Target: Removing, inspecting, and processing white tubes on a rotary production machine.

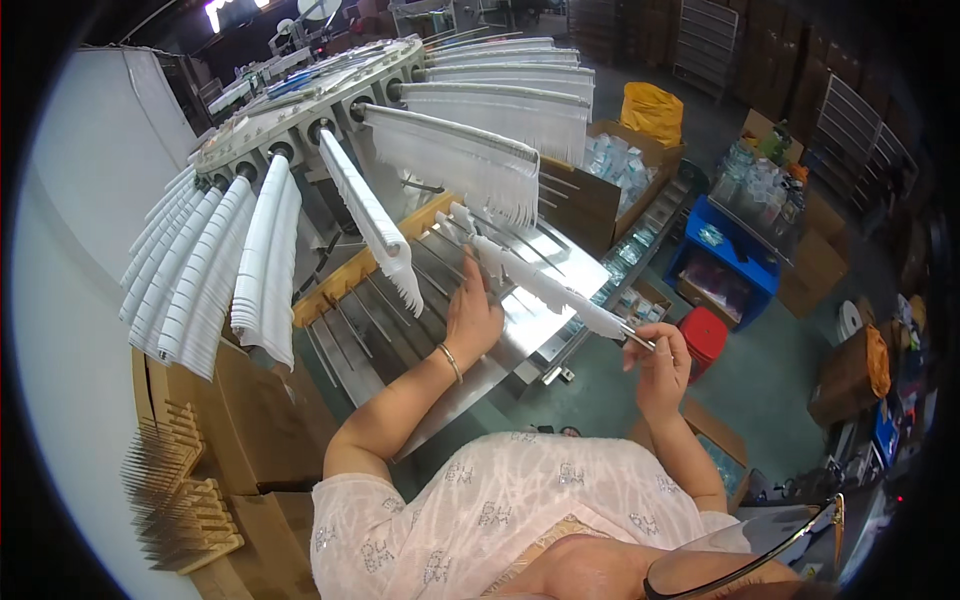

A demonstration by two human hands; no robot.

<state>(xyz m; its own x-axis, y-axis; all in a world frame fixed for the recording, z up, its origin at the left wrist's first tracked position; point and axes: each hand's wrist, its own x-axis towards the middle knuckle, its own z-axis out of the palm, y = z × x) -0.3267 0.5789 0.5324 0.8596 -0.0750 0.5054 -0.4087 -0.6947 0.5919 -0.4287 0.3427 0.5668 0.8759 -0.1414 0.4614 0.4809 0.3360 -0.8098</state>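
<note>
A thin metal rod [641, 341], wrapped in ragged white fringed material [545, 284], slants across in front of me. Its bare near end is pinched between the fingers of my right hand [660, 366]. My left hand [474, 318], a bangle on its wrist, reaches up beside the rod's far part with the index finger stretched out. Whether that fingertip touches the white material I cannot tell. Just left of it, another white-wrapped rod [365, 200] juts from the round machine [300, 95], its fringe hanging loose at the end.
More white-draped rods [270, 250] fan out around the machine. Below lies a metal tray [430, 420] with bare rods and a wooden strip [320, 300]. Spiked wooden blocks [205, 515] are at lower left. A red stool [703, 338], blue bin [735, 245] and cartons [575, 205] stand to the right.
</note>
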